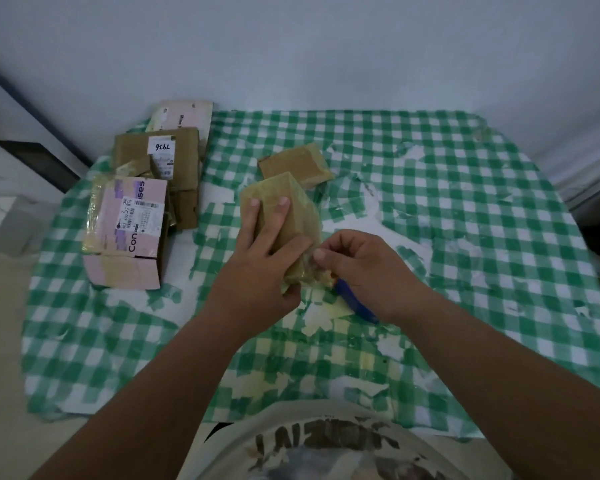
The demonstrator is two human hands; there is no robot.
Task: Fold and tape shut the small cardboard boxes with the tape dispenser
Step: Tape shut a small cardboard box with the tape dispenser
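at the far left of the desk (499,220), on its worn green-and-white checked cloth, lies a pink, tape-patched cardboard box with a barcode label (127,230). behind it is a flattened brown cardboard box with a white label reading 7956 (161,161), and behind that a pale pinkish carton (184,116), mostly hidden.

toward the middle, the left hand (264,261) holds a small brown cardboard box wrapped in glossy tape (278,216) — fingers spread straight over its top face, thumb underneath, so the grip is a clamp on the box. the box is tilted, its far end raised off the desk. just behind it lies a second small brown taped box (295,164), flat on the cloth.

to the right, the right hand (361,268) has its fingers curled at the near end of the held box, pinching crumpled clear tape there. a blue tape dispenser handle (357,303) juts out below the palm — the rest is covered, and whether the hand grips it is unclear.
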